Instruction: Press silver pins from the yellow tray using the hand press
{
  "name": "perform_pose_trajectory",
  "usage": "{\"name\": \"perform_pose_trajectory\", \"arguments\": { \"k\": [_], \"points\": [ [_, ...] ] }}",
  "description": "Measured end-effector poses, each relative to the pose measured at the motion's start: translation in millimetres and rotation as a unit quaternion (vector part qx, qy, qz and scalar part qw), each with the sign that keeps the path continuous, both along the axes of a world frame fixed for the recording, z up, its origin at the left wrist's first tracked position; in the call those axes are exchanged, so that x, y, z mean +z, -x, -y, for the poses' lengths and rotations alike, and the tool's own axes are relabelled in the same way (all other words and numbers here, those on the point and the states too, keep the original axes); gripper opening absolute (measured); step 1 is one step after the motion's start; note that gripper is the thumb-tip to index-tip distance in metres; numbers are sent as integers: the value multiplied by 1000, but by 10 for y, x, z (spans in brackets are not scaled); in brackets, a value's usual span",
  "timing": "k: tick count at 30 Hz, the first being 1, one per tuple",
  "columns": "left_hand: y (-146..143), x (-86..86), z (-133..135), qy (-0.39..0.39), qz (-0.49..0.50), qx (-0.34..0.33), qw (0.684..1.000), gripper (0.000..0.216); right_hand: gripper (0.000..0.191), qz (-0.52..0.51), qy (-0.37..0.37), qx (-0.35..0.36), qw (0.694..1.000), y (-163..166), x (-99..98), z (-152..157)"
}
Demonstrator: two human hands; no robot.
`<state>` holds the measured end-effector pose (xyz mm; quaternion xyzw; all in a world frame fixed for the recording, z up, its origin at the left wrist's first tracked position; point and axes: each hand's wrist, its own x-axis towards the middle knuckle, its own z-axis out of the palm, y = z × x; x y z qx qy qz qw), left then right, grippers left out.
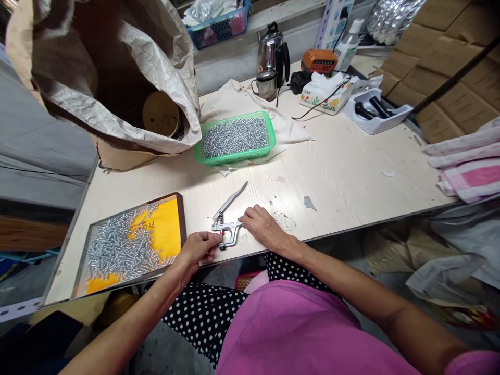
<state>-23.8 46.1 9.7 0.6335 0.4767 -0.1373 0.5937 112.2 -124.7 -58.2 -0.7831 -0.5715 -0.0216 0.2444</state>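
Left hand [201, 249]: grip narrow, fingertips pinched at the red-tipped head of the silver metal pliers [228, 219] (anything between them is too small to tell). Right hand [262, 225]: grip closed over the near handle. Pliers lie at the near edge of the pale wooden table [351, 172]. Left: shallow yellow-bottomed tray [167, 235] of small silver parts. Far: green plastic basket [236, 158], similar parts.

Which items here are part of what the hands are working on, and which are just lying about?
In use: hand pliers, left hand at their head, right hand on a handle; yellow tray of small metal pieces beside the left hand; probably the green basket of similar pieces.
Lying about: kettle, tissue box, big sack, folded towels.
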Motion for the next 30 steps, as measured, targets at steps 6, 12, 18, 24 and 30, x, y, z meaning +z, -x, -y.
{"name": "perform_pose_trajectory", "arguments": {
  "k": [6,12,18,24,30],
  "points": [
    [31,4,53,18,-19,6,1000,66,15,-9,9,8,1000,9,11,11],
    [17,54,-11,27,-56,-52,997,58,14,-6,23,16,1000,6,51,24],
    [-24,40,-66,-7,-85,-115,990,48,14,-3,30,18,999,3,62,27],
    [-115,50,-132,-7,-86,-184,979,59,16,1,27,24,999,-14,54,21],
    [-128,61,-135,-10,-102,-187,977,63,18,-9,42,13,999,-1,42,17]
  ]
}}
